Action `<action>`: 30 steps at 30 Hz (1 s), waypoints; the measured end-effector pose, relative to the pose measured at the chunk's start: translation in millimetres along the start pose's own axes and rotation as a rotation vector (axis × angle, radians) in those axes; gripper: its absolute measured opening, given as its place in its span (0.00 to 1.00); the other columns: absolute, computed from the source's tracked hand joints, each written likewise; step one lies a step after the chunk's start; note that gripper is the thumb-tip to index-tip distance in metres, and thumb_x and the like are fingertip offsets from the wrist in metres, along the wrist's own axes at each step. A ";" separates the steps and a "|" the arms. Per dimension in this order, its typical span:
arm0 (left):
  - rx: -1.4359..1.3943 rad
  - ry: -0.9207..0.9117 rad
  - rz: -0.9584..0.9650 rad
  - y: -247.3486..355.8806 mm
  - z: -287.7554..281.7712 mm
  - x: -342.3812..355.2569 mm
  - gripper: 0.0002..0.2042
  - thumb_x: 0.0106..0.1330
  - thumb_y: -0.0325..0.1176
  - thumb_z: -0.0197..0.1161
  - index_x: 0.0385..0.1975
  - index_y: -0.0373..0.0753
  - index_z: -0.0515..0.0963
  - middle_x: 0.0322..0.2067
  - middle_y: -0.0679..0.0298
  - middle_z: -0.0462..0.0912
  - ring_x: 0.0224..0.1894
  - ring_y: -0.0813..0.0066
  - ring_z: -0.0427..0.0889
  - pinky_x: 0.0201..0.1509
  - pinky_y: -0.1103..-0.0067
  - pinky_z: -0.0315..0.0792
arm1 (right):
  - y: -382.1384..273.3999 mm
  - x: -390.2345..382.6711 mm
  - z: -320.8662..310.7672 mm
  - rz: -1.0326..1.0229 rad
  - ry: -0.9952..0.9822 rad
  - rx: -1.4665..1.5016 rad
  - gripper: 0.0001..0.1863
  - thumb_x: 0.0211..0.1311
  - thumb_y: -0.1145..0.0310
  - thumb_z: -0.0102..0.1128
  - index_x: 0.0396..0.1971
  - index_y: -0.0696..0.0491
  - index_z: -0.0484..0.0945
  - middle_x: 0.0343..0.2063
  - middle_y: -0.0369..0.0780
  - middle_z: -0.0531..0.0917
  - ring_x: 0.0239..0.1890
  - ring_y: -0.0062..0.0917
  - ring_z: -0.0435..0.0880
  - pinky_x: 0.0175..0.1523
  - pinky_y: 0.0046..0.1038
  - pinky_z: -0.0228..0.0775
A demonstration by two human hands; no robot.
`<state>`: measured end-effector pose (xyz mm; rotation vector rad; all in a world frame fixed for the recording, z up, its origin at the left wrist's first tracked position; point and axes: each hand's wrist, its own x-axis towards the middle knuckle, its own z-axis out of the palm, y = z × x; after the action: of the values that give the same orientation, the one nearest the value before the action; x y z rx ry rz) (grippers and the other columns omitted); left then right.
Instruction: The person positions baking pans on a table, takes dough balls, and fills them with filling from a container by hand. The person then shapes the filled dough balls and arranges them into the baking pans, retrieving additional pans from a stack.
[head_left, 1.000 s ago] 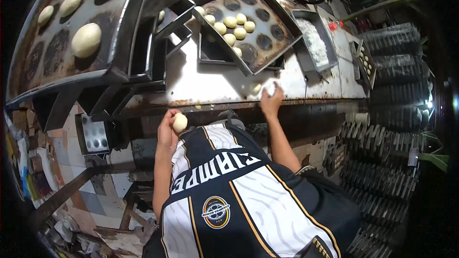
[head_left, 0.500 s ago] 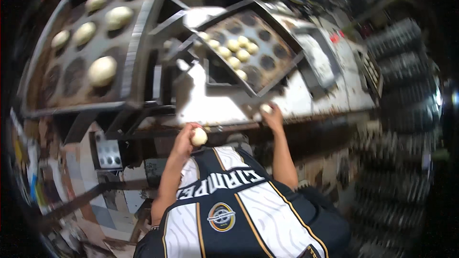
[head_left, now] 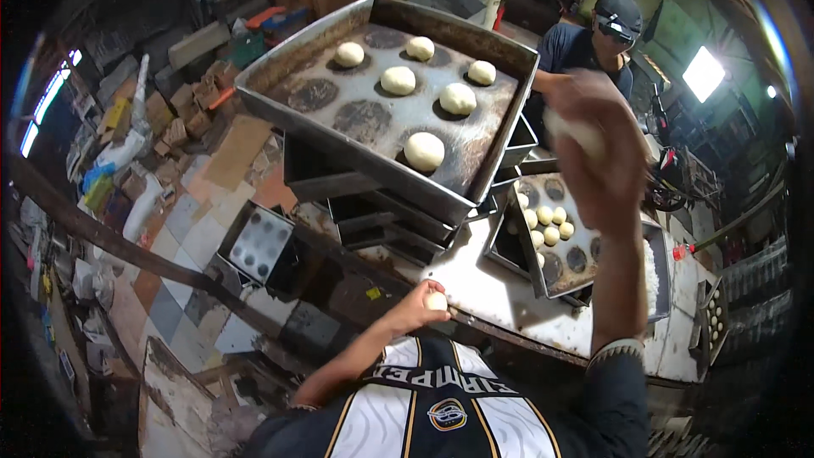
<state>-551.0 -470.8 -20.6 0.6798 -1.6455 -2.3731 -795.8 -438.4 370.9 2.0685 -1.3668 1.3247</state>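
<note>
My left hand (head_left: pixel 410 310) is closed around a pale dough ball (head_left: pixel 436 301) at the table's front edge. Raised high on the right, close to the camera, my right hand (head_left: pixel 604 153) is smeared by motion. A pale dough ball (head_left: pixel 577 131) shows within its curled fingers. To the left of that hand, a large metal tray (head_left: pixel 356 123) rests on stacked trays. It carries several dough balls (head_left: pixel 424 152) on dark round patches. Below my right hand, a lower tray (head_left: pixel 553 287) on the table holds several smaller dough balls (head_left: pixel 551 236) crowded together.
Stacked dark trays (head_left: pixel 373 212) stand under the large tray. A bin of white powder (head_left: pixel 651 284) sits at the table's right, partly behind my forearm. Across the table is another person (head_left: pixel 555 47) in dark clothes. A tray with round spots (head_left: pixel 259 246) lies low on the left.
The view has swung left, bringing the large tray to the middle. My right hand has risen from the table edge with its dough ball; my left still grips one.
</note>
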 end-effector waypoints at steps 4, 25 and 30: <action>-0.181 -0.070 -0.172 10.2 2.5 -18.3 0.18 0.77 0.30 0.66 0.60 0.38 0.69 0.48 0.54 0.88 0.42 0.73 0.88 0.43 0.76 0.84 | 14.1 93.3 91.2 -0.079 -0.185 0.117 0.13 0.61 0.72 0.74 0.44 0.54 0.83 0.46 0.47 0.87 0.52 0.39 0.87 0.57 0.35 0.80; 0.410 0.047 0.085 51.3 33.4 -29.8 0.16 0.75 0.32 0.68 0.59 0.35 0.78 0.46 0.62 0.87 0.48 0.75 0.85 0.56 0.78 0.80 | 44.5 -33.3 6.1 0.094 0.516 0.268 0.16 0.78 0.70 0.56 0.59 0.60 0.77 0.52 0.45 0.85 0.52 0.29 0.84 0.60 0.35 0.77; 0.222 0.046 0.132 89.2 99.1 19.1 0.15 0.77 0.26 0.63 0.60 0.31 0.76 0.48 0.58 0.87 0.50 0.74 0.86 0.57 0.76 0.80 | 25.1 -243.5 42.3 0.727 0.331 0.073 0.10 0.72 0.73 0.61 0.48 0.60 0.81 0.40 0.44 0.83 0.42 0.32 0.82 0.52 0.35 0.76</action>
<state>-623.6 -428.4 84.7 0.6350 -1.8892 -2.0903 -821.5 -347.2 141.3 1.3171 -2.0103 1.9023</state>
